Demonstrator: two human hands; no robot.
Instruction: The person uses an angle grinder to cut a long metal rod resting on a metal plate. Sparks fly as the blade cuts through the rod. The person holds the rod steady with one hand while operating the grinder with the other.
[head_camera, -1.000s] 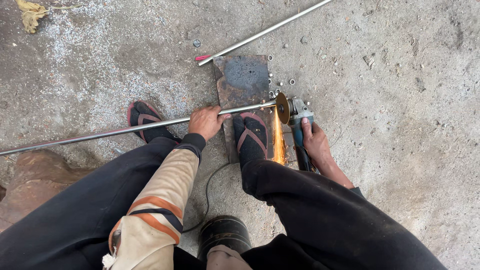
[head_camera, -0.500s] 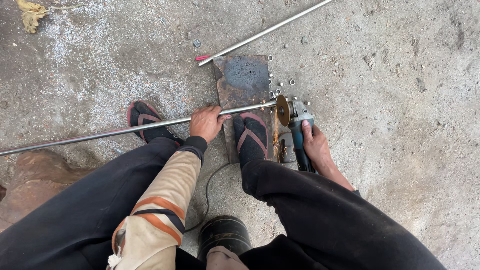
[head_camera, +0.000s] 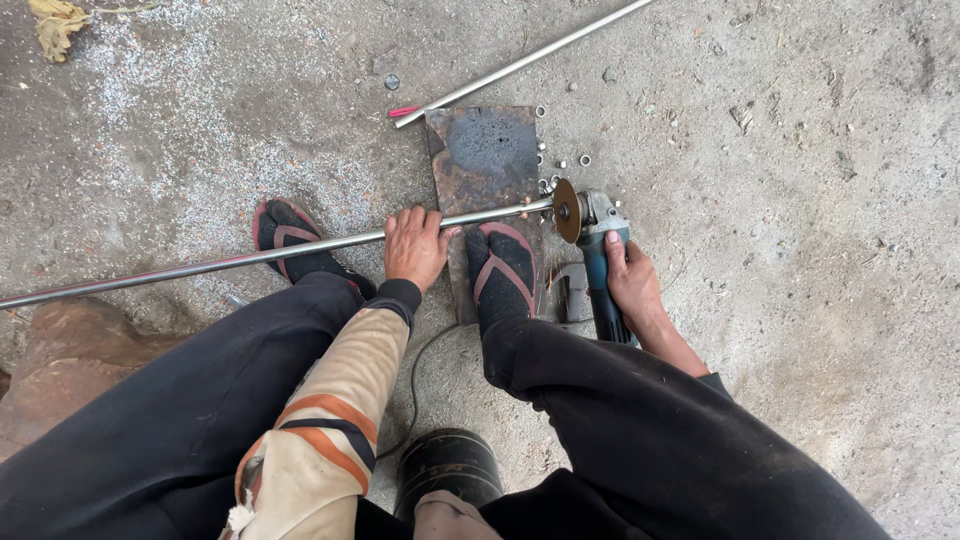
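I squat on a concrete floor. My left hand grips a long shiny steel rod that runs from the far left to a rusty metal plate. My right hand holds a blue-bodied angle grinder. Its disc sits at the rod's right end, over the plate's right edge. No sparks show. My right foot in a sandal stands on the plate, next to the rod. My left sandal is under the rod.
A second steel rod with a red tip lies diagonally beyond the plate. Several small cut metal rings are scattered by the plate's right edge. A reddish stone sits at left. A black cylinder stands between my legs, a cable beside it.
One second ago bright sparks streamed down from the disc beside my right foot. They faded half a second ago and are gone now. Hands and rod have barely moved.
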